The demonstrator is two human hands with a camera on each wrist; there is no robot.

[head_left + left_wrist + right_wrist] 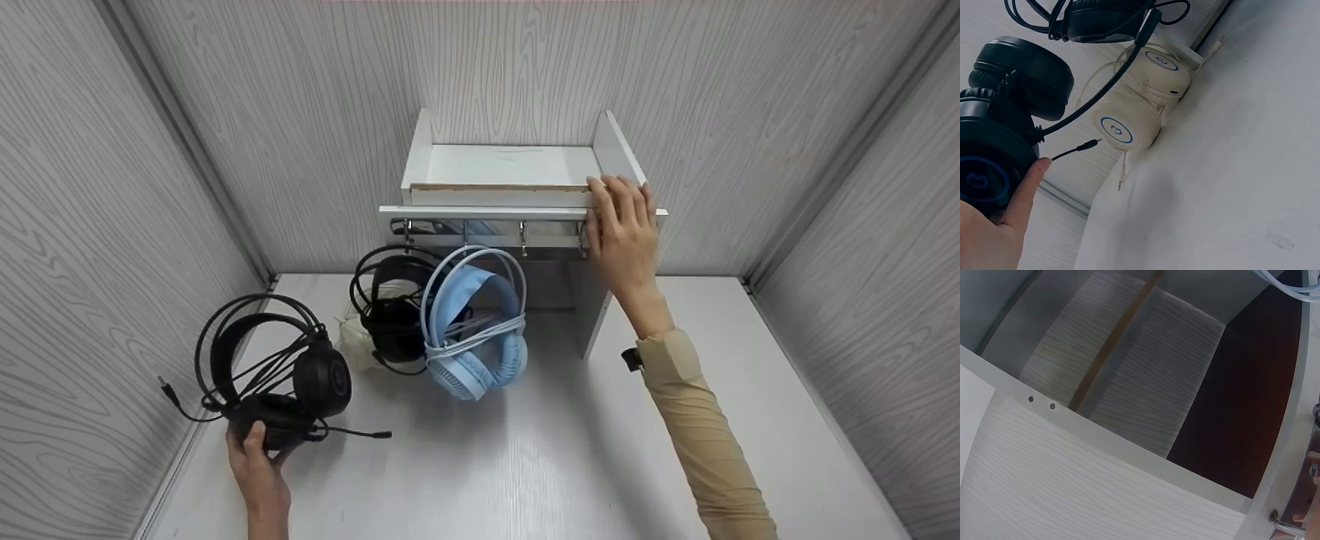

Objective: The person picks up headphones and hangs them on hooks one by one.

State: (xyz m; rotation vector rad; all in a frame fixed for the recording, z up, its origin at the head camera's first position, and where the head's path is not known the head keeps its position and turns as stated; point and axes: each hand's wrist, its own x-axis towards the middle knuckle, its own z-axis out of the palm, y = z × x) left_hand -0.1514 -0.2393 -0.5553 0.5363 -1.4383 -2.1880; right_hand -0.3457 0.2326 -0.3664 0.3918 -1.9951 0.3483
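My left hand (259,476) holds a black headset (322,379) from below, at the left of the white surface. Its boom microphone sticks out to the right, and a plug dangles at its left. In the left wrist view, the thumb of the left hand (1002,236) lies along an ear cup. My right hand (626,244) rests on the right end of a hook rail (487,214), fingers laid over its top. From the rail hang a blue headset (476,322) with its cable wound round it and another black headset (397,330).
A white shelf (514,161) stands against the back wall above the rail. Behind the hanging headsets, a cream headset (1129,129) sits low on the white surface (487,480). A bare hook (523,238) is right of the blue headset. Grey wood-grain walls (67,262) enclose the space.
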